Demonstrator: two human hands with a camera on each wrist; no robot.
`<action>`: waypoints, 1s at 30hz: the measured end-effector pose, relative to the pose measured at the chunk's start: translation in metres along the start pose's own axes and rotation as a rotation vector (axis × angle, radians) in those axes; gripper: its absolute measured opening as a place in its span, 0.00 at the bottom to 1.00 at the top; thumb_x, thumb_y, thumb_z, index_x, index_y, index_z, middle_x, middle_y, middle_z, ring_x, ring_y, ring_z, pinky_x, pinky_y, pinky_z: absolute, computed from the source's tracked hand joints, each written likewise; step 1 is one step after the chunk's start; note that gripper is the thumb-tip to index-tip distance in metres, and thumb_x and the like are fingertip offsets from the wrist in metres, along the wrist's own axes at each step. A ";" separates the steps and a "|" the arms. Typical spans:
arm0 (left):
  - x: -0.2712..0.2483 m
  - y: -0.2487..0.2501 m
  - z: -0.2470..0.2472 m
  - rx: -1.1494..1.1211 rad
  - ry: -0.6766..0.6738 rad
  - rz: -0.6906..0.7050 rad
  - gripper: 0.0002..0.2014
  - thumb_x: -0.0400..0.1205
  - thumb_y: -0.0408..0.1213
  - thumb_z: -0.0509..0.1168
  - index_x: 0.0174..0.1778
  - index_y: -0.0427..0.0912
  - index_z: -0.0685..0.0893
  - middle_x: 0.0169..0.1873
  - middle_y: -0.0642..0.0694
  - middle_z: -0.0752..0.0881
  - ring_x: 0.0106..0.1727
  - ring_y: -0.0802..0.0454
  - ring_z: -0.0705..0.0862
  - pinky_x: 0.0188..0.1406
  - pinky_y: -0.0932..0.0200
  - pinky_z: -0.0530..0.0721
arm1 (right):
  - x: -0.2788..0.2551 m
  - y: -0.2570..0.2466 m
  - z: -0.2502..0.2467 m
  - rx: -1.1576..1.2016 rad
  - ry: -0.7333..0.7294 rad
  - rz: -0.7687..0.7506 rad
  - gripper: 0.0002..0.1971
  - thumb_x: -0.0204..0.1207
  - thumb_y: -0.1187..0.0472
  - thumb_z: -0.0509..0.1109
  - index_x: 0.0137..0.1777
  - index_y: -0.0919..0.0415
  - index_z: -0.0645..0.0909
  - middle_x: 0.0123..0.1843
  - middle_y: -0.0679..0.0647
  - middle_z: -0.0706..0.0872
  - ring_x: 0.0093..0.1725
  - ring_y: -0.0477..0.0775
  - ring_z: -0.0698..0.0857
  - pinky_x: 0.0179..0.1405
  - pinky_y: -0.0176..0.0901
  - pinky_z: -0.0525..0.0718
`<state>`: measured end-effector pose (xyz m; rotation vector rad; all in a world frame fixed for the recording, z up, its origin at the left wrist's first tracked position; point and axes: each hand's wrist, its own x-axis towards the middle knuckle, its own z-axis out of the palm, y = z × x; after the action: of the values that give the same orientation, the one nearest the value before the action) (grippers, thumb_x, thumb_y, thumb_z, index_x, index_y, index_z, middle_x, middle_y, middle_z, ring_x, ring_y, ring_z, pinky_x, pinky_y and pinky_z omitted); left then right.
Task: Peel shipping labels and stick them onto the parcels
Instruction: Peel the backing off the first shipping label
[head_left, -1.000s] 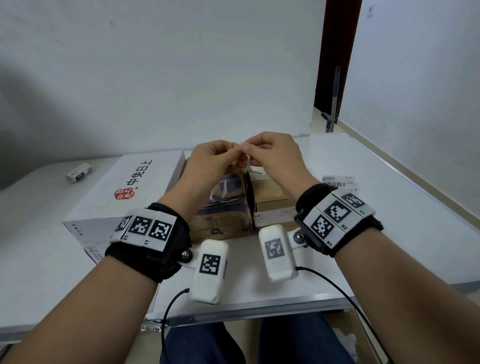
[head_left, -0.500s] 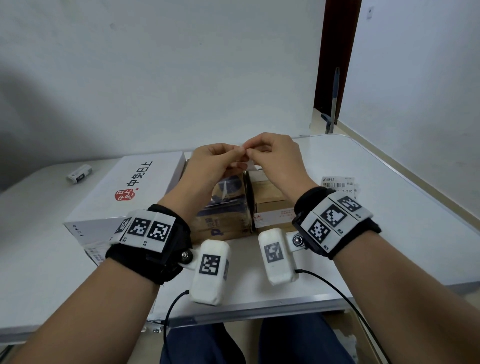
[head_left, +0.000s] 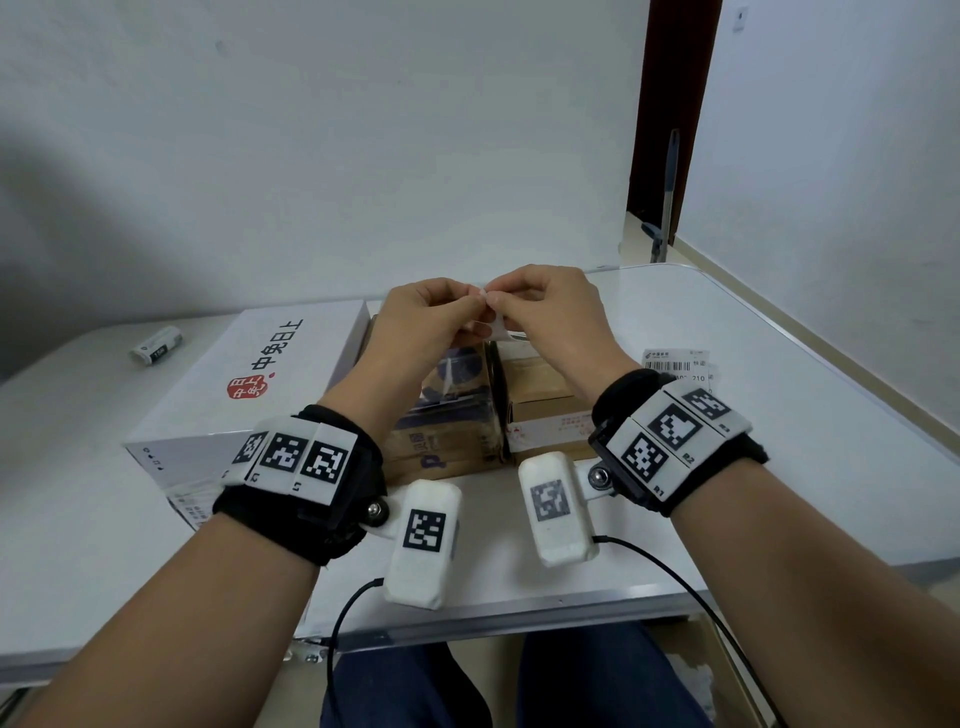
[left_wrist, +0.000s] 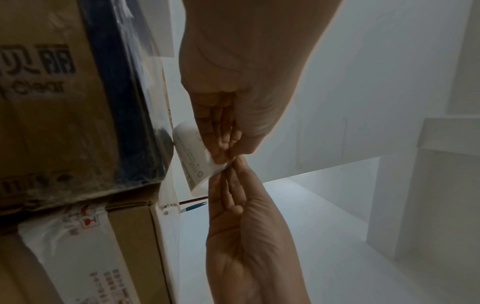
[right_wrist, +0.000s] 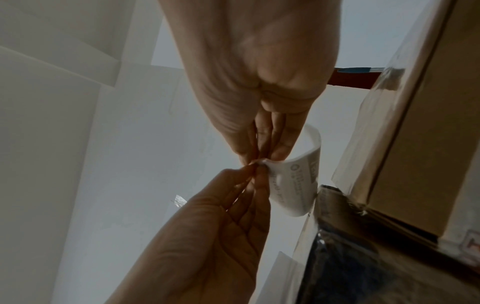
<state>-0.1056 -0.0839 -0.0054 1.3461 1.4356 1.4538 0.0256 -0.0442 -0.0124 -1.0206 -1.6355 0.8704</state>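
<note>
Both hands up over the brown cardboard parcels (head_left: 540, 379): left hand (head_left: 431, 322) and right hand (head_left: 556, 312) each pinching one corner of the curled white printed shipping label (left_wrist: 194, 158).

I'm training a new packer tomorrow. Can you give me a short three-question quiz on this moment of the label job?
1. True or false: both hands pinch the same label at one corner.
2. Where is the label now? A) stuck flat on a parcel B) held in the air, curled C) lying on the table
3. Which parcel lies to the left of the two brown boxes?

Key
1. True: left hand and right hand meet fingertip to fingertip on it.
2. B
3. The white box with the red stamp.
</note>
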 end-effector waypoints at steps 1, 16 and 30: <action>0.000 0.000 0.000 0.001 -0.002 -0.005 0.09 0.80 0.32 0.69 0.51 0.29 0.87 0.42 0.37 0.90 0.38 0.52 0.88 0.45 0.61 0.89 | 0.001 0.000 0.000 0.008 -0.004 0.011 0.07 0.74 0.58 0.75 0.50 0.59 0.90 0.44 0.53 0.92 0.46 0.50 0.90 0.54 0.49 0.89; 0.002 0.000 -0.002 -0.228 -0.067 -0.182 0.06 0.81 0.27 0.63 0.41 0.34 0.84 0.34 0.42 0.88 0.31 0.55 0.85 0.39 0.64 0.87 | 0.004 0.006 -0.002 0.558 -0.064 0.388 0.07 0.81 0.68 0.64 0.44 0.68 0.82 0.49 0.65 0.89 0.46 0.57 0.89 0.49 0.43 0.89; 0.014 0.007 -0.001 -0.173 -0.082 -0.083 0.04 0.80 0.28 0.69 0.47 0.33 0.82 0.37 0.40 0.87 0.38 0.51 0.88 0.49 0.61 0.88 | 0.002 0.006 -0.007 0.792 -0.115 0.379 0.08 0.82 0.67 0.64 0.52 0.71 0.83 0.46 0.63 0.90 0.46 0.55 0.90 0.54 0.44 0.90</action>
<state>-0.1087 -0.0722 0.0041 1.2107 1.2675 1.4179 0.0331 -0.0395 -0.0154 -0.7140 -1.0190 1.6812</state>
